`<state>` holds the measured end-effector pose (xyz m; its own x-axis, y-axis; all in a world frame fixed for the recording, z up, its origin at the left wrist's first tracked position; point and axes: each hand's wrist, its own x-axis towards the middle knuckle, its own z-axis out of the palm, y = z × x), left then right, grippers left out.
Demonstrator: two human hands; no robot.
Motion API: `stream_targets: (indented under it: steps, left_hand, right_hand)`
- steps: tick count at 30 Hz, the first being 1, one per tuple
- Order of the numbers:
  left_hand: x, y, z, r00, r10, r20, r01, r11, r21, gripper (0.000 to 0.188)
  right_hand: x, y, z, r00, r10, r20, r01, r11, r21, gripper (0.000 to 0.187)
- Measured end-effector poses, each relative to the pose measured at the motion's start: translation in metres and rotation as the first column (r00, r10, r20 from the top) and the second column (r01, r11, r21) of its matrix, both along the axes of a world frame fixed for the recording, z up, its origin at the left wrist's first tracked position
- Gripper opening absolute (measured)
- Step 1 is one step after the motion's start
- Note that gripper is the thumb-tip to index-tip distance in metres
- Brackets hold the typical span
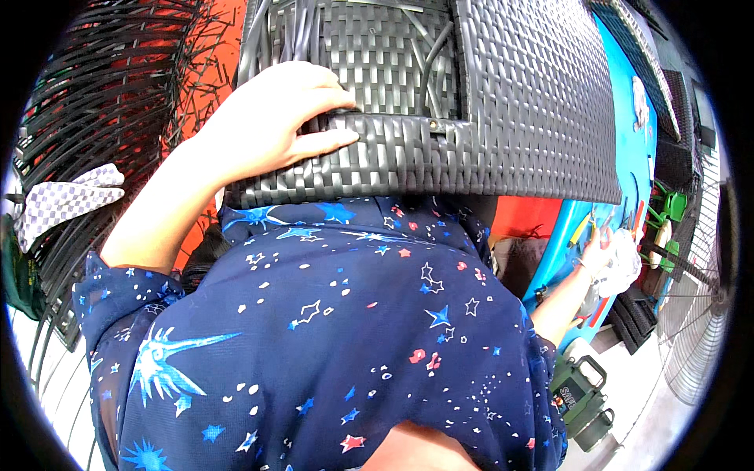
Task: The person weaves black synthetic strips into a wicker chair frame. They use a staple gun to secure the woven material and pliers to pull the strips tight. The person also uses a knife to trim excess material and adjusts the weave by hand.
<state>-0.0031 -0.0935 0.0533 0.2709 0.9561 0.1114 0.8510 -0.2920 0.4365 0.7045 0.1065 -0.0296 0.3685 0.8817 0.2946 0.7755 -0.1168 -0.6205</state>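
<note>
A black woven plastic rattan piece (542,102) with a rectangular recess lies across my lap. My left hand (271,118) is closed over the strip between the recess and the near edge, its fingers bent at the recess and its thumb lying on the weave. Loose black strips (302,35) stick up just beyond that hand. Far to the right, my right hand (598,250) is over a blue tabletop (550,263), beside a yellow-handled tool (580,231) and a crumpled clear plastic bag (622,263). Its fingers look bent together, and anything in them is too small to tell.
On the left stands a rack of black strips (118,71), with a checkered glove (71,200) on it. Cut bits litter a red surface (212,71). A dark green case (581,392) sits low right, near a wire-guarded fan (703,337). Green tools (667,206) lie beyond the table.
</note>
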Motion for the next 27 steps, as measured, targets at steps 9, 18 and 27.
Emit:
stream_targets:
  steps: [9,18,27]
  left_hand:
    - [-0.007,-0.015,0.009,0.996,0.071,-0.045,-0.058,0.968,0.244,0.040]
    - [-0.013,-0.041,0.017,0.988,0.153,-0.017,-0.146,0.966,0.212,0.029]
    - [0.002,-0.039,0.003,0.985,0.122,-0.123,-0.094,0.972,0.214,0.040]
  right_hand:
    - [0.031,0.008,0.006,0.693,0.019,0.721,-0.020,1.000,-0.007,0.040]
    - [-0.313,-0.045,0.107,0.631,0.694,0.348,-0.775,0.582,0.246,0.025]
    - [-0.519,-0.056,0.111,-0.298,0.914,0.274,-0.954,-0.293,-0.058,0.026]
